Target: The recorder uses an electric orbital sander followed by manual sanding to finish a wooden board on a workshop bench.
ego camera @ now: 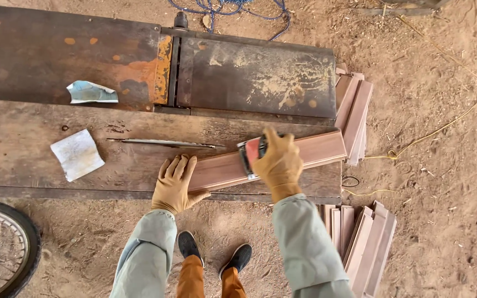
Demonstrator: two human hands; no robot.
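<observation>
On the plank (310,150), right hand (279,164) fingers grip a sander (249,156).

Long reddish-brown planed wooden board (316,152) lay flat and slightly angled on the workbench, small red-and-grey hand sander (249,157) sat on its middle

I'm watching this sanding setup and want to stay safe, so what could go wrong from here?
1. The wooden board lies angled on the workbench, pinned only by the left hand; it could slide under pressure.
2. The right hand pushes the sanding block toward the left hand's fingers; a slip might hit them.
3. Stacked boards lie beside the feet, a possible trip hazard.
</observation>
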